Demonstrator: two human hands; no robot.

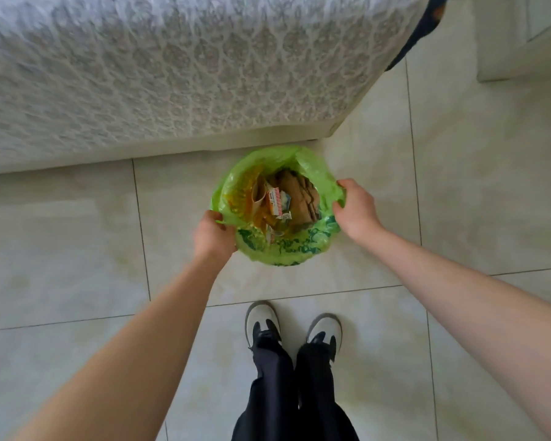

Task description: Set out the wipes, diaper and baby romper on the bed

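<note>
Green plastic bag [280,246] on the tiled floor [77,249], just in front of the bed [172,74] — thin, crinkly, translucent film with darker green print on the near side, mouth pulled wide into a rough circle. Left hand [212,235] at the bag's near-left rim, grip closed, fingers pinching a fold of the film. Right hand [355,210] at the right rim, grip likewise closed on bunched plastic, thumb toward the opening. Both forearms bare, reaching down from the lower corners.

Inside the bag: brown crumpled paper or cardboard [303,198] toward the far right, a small white packet with red stripes [275,200] at centre, something yellow-orange [236,198] showing through the left wall. Wipes, diaper and romper not identifiable among these — cannot tell which item is which. Nothing set out on the visible part of the bed.

Bed cover pale grey-white, repeating scale-like woven pattern, soft and blurred; pale base board beneath it. Floor of large glossy cream tiles with thin dark grout lines. Below the bag, two grey-white sneakers [263,319] with black tongues, dark loose trousers [293,393] above. Dark patterned fabric [423,23] at the bed's far right corner.
</note>
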